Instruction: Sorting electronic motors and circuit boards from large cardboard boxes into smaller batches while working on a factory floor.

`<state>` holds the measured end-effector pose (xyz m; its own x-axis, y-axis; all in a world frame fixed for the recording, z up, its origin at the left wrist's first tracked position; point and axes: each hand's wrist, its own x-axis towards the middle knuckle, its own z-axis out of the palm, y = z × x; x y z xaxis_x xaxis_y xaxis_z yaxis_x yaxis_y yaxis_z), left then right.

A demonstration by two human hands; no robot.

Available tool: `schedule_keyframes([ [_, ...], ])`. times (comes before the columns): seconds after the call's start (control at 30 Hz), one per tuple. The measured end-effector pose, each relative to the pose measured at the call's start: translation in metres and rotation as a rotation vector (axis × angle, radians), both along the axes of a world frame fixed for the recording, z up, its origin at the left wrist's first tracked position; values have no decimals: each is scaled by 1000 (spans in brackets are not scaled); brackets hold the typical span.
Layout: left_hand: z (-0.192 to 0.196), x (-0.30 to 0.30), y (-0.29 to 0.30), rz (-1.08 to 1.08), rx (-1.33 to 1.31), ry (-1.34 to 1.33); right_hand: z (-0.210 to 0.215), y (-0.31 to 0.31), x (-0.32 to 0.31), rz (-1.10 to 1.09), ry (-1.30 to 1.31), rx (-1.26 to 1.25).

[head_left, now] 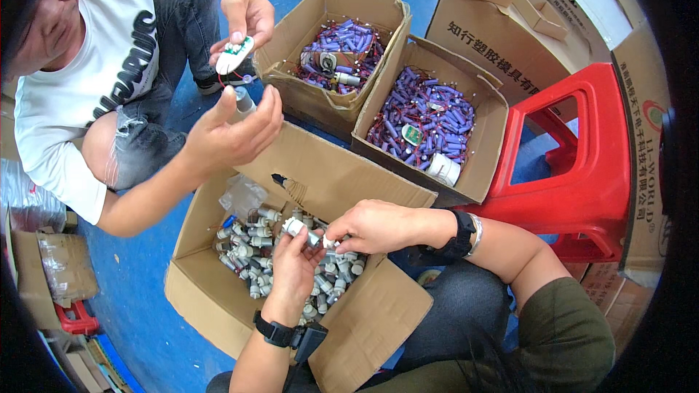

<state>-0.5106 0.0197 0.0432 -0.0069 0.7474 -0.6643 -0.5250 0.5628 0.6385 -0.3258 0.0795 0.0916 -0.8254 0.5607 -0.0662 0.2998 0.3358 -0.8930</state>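
Over an open cardboard box [211, 298], my left hand [293, 276] grips a small grey cylindrical motor with a white plastic end [295, 228]. My right hand [368, 225] comes in from the right, thumb and fingers pinching a small white plastic piece [330, 243] close beside the motor. My right fingertips partly hide that piece. Below my hands, the box holds a heap of similar grey-and-white motors [251, 262] and a clear plastic bag [244, 195].
Opposite, a person's hands [237, 127] hold a green circuit board [235, 58] and a grey cylinder. Two cardboard boxes [342, 113] [489, 113] contain purple wired cylinders. A red plastic stool [575, 182] stands right; a large carton [502, 44] stands behind. Blue floor [138, 276] shows left.
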Motion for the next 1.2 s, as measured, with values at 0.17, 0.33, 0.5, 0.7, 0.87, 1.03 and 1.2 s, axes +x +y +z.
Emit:
schedule_keyframes([
  [0.17,-2,-1,0,-13,11,-9,2,0,0,-8,12,7],
  [0.33,1,1,1,-12,-7,-3,0,1,1,-10,9,10],
  [0.5,0,0,1,-18,-10,6,4,2,0,-5,-26,-14],
  [0.7,0,0,-1,-40,10,8,-1,0,-1,-3,-33,12],
  [0.87,-7,2,-3,-45,-1,-6,2,0,2,22,-75,1],
  [1.03,-5,0,-4,-41,-5,8,9,-2,0,33,-59,3],
  [1.2,-3,3,-3,-14,-7,10,6,-1,0,35,-48,-9],
])
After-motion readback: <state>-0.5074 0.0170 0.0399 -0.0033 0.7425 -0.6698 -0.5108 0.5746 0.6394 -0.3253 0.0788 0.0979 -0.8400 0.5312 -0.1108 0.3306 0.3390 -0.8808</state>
